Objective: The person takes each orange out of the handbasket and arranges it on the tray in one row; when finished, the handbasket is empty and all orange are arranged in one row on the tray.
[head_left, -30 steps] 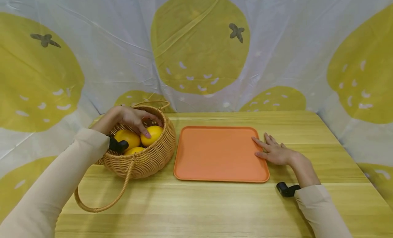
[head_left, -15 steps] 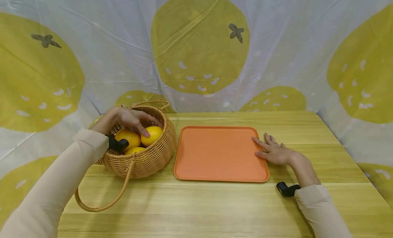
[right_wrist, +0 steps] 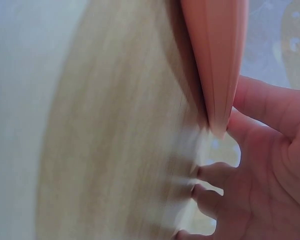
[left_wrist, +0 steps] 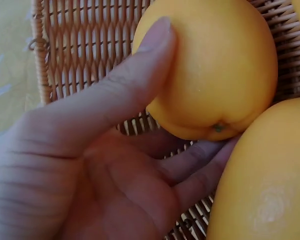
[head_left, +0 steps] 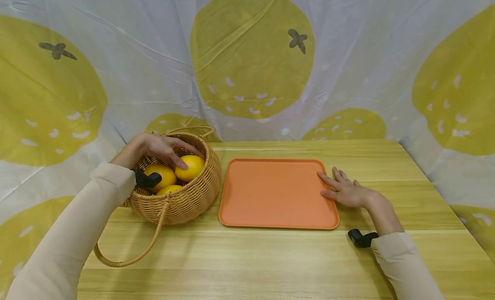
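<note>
Inside a wicker basket (head_left: 193,201), my left hand (head_left: 156,147) grips a smooth yellow fruit (head_left: 190,168). Its thumb (left_wrist: 135,75) lies over the fruit's surface in the left wrist view, with the other fingers curling beneath and partly hidden. Another yellow fruit (left_wrist: 270,175) sits close by that hand, and part of a third fruit (head_left: 170,189) shows near the front rim. At the right, my right hand (head_left: 349,193) rests with spread fingers on the right edge of an orange tray (head_left: 278,194); some of its fingertips touch the wooden table.
One basket handle (head_left: 127,263) droops onto the wooden table (head_left: 247,265) in front, and the other handle (head_left: 191,129) leans back. A cloth with a lemon-like print (head_left: 251,55) hangs behind the table. A black wrist mount (head_left: 361,239) juts from the right sleeve.
The left hand has drawn the gripped fruit slightly up and to the left within the basket. The right hand and the tray stay where they were.
</note>
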`<state>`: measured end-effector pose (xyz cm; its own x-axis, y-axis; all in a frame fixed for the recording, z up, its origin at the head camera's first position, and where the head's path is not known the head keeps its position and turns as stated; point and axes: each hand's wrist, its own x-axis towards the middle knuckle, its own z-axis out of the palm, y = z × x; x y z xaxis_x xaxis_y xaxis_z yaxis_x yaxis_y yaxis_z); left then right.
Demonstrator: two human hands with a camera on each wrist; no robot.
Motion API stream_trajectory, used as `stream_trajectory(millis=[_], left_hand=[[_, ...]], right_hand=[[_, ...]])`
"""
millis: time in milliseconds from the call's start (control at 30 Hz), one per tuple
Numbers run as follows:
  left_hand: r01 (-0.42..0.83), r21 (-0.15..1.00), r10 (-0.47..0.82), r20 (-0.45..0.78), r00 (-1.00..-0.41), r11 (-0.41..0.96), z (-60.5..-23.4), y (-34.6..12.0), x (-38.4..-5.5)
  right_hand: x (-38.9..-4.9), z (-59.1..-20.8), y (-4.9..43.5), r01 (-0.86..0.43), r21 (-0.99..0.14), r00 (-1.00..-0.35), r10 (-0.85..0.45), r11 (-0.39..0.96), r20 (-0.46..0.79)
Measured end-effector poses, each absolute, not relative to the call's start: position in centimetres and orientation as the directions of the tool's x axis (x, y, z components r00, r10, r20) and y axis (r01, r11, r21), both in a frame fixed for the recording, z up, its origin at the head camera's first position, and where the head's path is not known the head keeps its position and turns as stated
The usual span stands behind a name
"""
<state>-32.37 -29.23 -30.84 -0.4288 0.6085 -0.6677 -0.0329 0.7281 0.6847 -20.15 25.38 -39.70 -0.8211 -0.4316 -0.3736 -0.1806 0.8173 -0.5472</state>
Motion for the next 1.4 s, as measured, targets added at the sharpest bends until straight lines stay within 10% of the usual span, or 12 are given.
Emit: stream_trajectory(millis=[400,900,1400], left_hand=[[0.149,0.669,0.638,-0.583,-0.502,0.728,-26.0,-29.8,-30.2],[0.427,0.676,0.645,-0.095,-0.758,0.601,-20.0,-24.6,-23.6],[0.352,0.786,0.510,0.054,-0.859,0.509,-28.1,-11.8,-19.0]], right_hand=[[-20.3,-39.7,25.4,-0.169,-0.560,-0.818,-0.433,0.811,-0.380],[-20.3,-39.7,25.3,-0.169,-0.553,-0.817,-0.429,0.816,-0.385],[-20.9,-41.6,26.2,-0.192,-0.555,-0.829,-0.437,0.809,-0.350]])
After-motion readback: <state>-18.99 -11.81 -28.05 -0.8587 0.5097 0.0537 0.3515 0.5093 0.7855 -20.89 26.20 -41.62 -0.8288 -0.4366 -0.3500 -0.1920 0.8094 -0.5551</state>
